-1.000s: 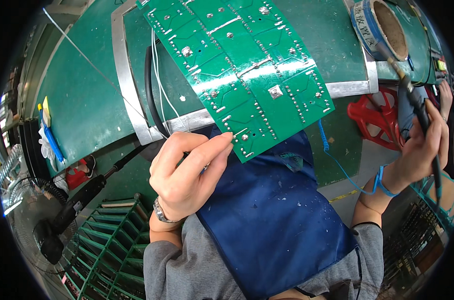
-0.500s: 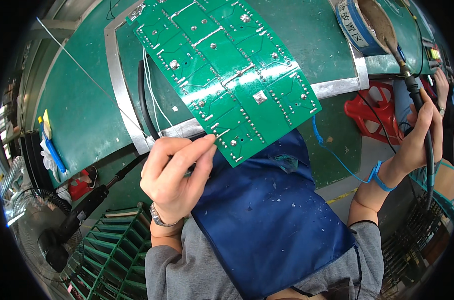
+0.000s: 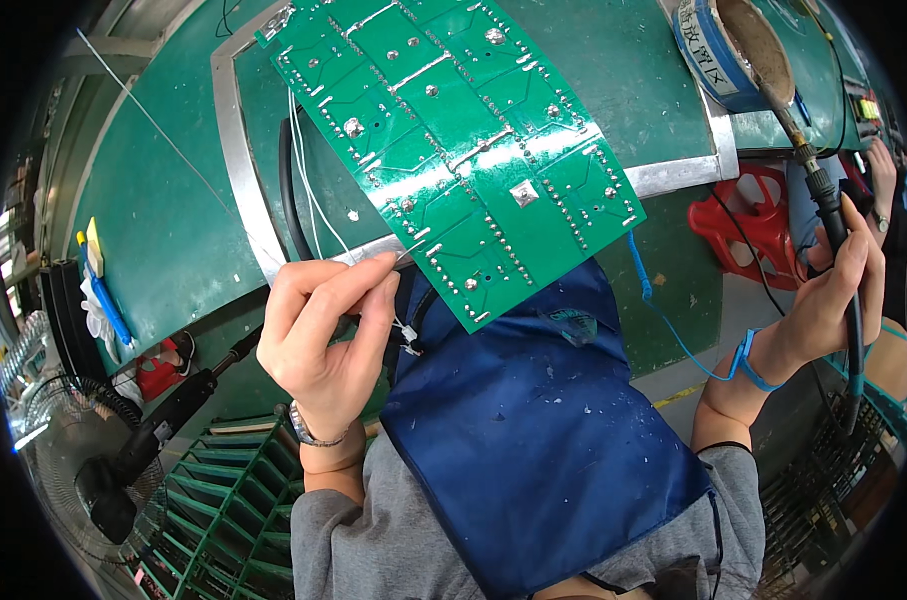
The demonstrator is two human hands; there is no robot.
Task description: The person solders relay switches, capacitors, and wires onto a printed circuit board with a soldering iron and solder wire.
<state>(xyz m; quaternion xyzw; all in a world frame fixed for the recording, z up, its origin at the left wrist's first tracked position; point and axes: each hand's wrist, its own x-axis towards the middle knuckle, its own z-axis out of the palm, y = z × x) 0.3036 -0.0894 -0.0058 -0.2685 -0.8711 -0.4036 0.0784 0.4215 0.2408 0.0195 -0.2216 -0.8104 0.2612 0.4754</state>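
Two hands flank the circuit board, right hand clutching a soldering iron, left hand pinching thin wire that a slack pinch could drop

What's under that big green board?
The green table, a metal strip and, near the bottom corner, the blue apron pass beneath the board. White wires disappear behind its left side. Its underside and anything directly below are hidden.
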